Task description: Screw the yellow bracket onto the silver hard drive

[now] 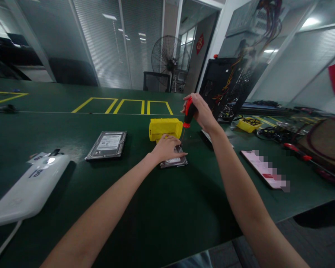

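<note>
My right hand (pixel 203 111) grips the red and black handle of a screwdriver (pixel 188 111), held upright with its shaft pointing down. The shaft's tip reaches the far side of a hard drive (pixel 174 163) lying on the table; whether it sits in a screw is too small to tell. Spread over that drive, my left hand (pixel 167 148) holds it down, thumb along the near right side and fingers across the far part, hiding much of its top. Just behind stands a yellow plastic bin (pixel 165 128).
Another hard drive (pixel 106 145) lies to the left, beyond a white device (pixel 30 188) with a cable. Partly behind my right forearm is one more drive (pixel 206 136). A pink phone (pixel 264 169) rests on the green table (pixel 162 223), with an open computer case (pixel 226 85) at the back right.
</note>
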A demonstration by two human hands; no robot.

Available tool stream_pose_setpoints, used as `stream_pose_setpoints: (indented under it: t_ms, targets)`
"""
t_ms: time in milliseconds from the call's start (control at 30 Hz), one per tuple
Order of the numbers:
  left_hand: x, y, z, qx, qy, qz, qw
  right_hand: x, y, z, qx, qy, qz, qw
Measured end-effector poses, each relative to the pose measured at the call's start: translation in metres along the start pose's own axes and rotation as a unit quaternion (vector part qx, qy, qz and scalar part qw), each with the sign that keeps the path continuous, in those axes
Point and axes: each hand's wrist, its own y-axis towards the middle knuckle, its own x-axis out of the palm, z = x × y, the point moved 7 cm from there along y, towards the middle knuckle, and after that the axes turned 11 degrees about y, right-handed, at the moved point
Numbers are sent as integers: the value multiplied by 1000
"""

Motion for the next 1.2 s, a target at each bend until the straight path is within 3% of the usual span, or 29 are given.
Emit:
stream_pose_setpoints:
  t_ms: [833,1200]
  targets:
    - [-1,-1,0,-5,-15,0,1000,6,1,2,-12,50,26,998]
    - [0,-1,-1,-6,-7,2,1000,-8,1,6,-18,40,88,995]
